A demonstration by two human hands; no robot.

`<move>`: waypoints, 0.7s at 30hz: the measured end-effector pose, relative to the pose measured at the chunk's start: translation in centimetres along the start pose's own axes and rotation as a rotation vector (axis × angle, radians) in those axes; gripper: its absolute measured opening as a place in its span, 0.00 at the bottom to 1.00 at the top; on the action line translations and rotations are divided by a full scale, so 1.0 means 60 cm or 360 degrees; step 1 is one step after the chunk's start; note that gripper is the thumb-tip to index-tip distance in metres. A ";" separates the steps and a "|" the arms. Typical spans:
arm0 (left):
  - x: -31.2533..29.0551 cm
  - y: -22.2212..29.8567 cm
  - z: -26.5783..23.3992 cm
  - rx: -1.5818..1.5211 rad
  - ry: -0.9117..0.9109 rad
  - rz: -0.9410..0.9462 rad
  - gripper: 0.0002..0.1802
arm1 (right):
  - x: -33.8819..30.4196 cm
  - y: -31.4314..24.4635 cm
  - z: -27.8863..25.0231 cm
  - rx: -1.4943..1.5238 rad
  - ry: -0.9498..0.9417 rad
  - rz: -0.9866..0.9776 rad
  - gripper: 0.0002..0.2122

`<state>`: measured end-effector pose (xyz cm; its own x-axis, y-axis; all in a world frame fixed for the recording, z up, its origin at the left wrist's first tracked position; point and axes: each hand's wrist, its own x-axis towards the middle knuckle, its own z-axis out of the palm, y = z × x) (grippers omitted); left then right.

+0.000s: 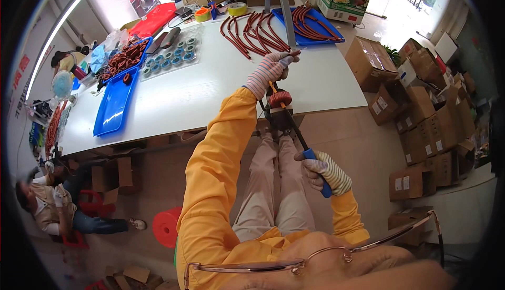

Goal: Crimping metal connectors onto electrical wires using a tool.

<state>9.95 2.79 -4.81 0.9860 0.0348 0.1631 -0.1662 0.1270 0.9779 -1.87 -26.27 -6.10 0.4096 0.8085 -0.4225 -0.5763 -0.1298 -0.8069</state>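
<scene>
A red wire-wound ring coil (280,99) sits in a dark fixture (281,119) at the table's front edge. Above it, my left hand (267,73), in a striped knit glove, is closed around a brownish-red wire (290,57) whose end sticks out past the fingers. My right hand (329,173), gloved too, grips the blue handle of a long rod-like tool (300,137). Its dark shaft slants up to the coil, where an orange piece shows on both sides of the ring. Whether the shaft and that piece are joined, I cannot tell.
On the white table (210,95) lie bundled brown-red wires (255,35), a blue tray of wires (310,27), a blue tray (113,106) and teal rings in clear packaging (171,58). A grey metal post (286,11) rises nearby. Cardboard boxes (426,127) line the right. Another person (52,200) sits left.
</scene>
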 end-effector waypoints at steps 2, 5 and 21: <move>0.004 -0.006 0.001 0.0013 -0.0011 -0.0042 0.16 | 0.016 0.022 -0.013 0.0383 -0.0225 -0.0048 0.15; 0.003 -0.013 -0.002 0.0211 -0.0141 -0.0047 0.17 | 0.009 0.053 0.015 0.0569 -0.0238 -0.0100 0.10; -0.254 -0.016 0.109 0.2524 -0.0181 0.0969 0.33 | -0.227 0.220 0.103 0.0885 -0.0265 -0.0410 0.08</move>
<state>-4.85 -4.31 -7.36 0.7970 -0.3734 0.4748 -0.3860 -0.9194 -0.0752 -19.43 -35.44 -8.41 0.4945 0.8582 -0.1376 -0.7734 0.3622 -0.5203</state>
